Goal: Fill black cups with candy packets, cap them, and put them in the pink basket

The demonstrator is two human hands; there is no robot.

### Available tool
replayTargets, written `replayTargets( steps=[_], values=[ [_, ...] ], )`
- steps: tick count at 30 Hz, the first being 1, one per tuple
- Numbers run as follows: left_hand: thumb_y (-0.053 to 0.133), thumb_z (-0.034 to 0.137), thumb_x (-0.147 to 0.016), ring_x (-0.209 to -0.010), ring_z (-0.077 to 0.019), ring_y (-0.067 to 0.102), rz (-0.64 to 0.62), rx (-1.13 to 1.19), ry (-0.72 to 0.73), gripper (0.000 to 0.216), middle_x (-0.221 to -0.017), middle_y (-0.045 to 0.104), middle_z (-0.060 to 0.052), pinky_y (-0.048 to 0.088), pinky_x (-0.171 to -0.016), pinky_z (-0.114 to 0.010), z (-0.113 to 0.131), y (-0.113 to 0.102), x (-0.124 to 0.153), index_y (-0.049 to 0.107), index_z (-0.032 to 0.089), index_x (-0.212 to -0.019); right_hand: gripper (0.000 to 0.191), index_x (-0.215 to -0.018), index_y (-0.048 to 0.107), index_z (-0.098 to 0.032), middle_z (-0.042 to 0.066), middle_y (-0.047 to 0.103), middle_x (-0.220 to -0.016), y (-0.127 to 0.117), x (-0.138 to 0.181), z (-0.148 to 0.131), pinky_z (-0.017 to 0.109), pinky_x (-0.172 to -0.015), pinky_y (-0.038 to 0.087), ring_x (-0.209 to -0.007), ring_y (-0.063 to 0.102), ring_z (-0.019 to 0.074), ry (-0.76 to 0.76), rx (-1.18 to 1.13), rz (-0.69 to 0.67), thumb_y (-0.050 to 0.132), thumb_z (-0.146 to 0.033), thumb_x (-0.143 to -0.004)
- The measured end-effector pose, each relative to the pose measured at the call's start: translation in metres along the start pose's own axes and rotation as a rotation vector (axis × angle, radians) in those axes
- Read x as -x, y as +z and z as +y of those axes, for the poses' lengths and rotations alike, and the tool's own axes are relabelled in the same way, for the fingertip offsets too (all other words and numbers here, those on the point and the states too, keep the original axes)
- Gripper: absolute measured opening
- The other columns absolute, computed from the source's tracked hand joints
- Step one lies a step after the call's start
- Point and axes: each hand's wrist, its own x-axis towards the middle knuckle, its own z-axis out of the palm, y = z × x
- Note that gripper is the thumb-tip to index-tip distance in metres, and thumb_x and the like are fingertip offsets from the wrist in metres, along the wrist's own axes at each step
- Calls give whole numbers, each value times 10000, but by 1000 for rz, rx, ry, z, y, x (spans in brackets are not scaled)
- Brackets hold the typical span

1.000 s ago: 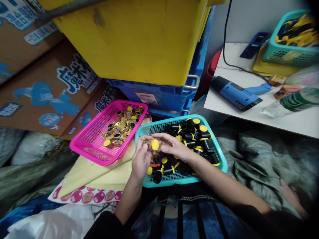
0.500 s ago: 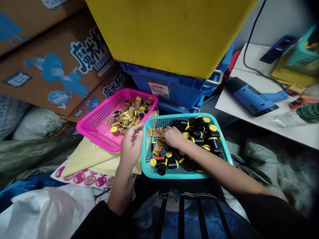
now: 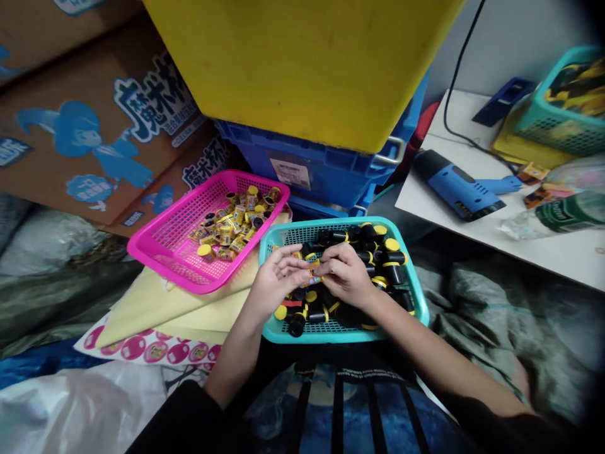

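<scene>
Above the teal basket, my left hand and my right hand meet at a small yellow printed label sleeve. The thumb and fingers of my left hand close on its left side, and my right hand pinches the other side. Small black containers with yellow caps fill much of the basket below. A red piece lies among them at the left. To the left, the pink basket holds several labelled yellow containers.
Blue crates with a yellow bin on top stand behind the baskets. Cardboard boxes are stacked at left. On the white table lie a blue heat gun and a plastic bottle; another teal basket stands there.
My right hand has come up from the containers, and my left hand has moved right over the teal basket. Both now grip the label sleeve. The view has shifted slightly right.
</scene>
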Motion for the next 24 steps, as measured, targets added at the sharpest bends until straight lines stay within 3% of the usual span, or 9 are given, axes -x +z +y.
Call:
replayTargets(
  steps=[2,5,7,10,12,15,17,20,24],
  values=[
    [763,229,-642,-641,-109,622,49,-35,17,447,-668,640,27,491,-617,-223,-2,1,-1,595,176,-1053,152,-851,644,-220,67,587,-895,-2,-2,-2,346,-758,438,-855,542,187,69,-114,58,493,-208,-853],
    [738,244,-681,-577,-97,593,178,-102,67,407,-585,589,58,477,-589,-215,-4,5,-3,598,176,-1056,238,-1021,612,-207,73,600,-982,-5,-10,-6,335,-766,447,-897,553,187,360,-394,54,421,-276,-897],
    [728,257,-693,-546,-96,582,236,-139,94,394,-558,582,61,473,-566,-212,-4,9,-5,603,174,-1057,269,-944,622,-182,53,614,-910,-5,-16,-8,305,-727,438,-829,557,173,528,-549,-78,454,-386,-891],
    [719,294,-701,-500,-98,570,256,-146,117,373,-559,609,48,469,-517,-214,-1,14,-7,619,178,-1041,374,-672,572,-161,1,555,-686,-4,-24,-9,267,-660,392,-679,506,136,624,-541,-178,563,-508,-811],
    [735,299,-681,-518,-107,592,237,-150,130,351,-622,659,20,488,-531,-232,-1,14,-8,643,181,-999,441,-604,532,-163,-9,518,-631,-5,-27,-8,260,-644,371,-639,482,123,625,-476,-167,520,-539,-833],
    [758,286,-647,-571,-122,626,261,-162,146,247,-717,710,-23,512,-569,-253,-2,8,-10,687,169,-853,503,-672,575,-162,30,586,-707,-5,-26,-6,282,-698,390,-702,531,148,571,-357,-253,312,-494,-942],
    [760,288,-640,-560,-120,622,318,-162,145,205,-709,716,-30,518,-563,-255,-3,1,-12,703,159,-788,414,-804,616,-162,72,637,-823,-2,-22,-6,322,-768,399,-821,560,195,504,-172,-423,323,-416,-951],
    [761,301,-639,-520,-106,602,377,-160,122,220,-704,721,-25,526,-539,-250,-3,-6,-15,729,159,-805,253,-1008,621,-154,137,652,-982,11,-13,-9,424,-886,369,-992,544,279,363,127,-782,483,-317,-872],
    [764,330,-648,-572,-103,624,332,-102,55,270,-863,746,-54,550,-574,-246,-3,-10,-14,745,173,-868,526,-1235,528,-98,191,624,-1118,31,-9,-12,490,-999,274,-1116,484,343,244,324,-1066,619,-271,-748]
  ],
)
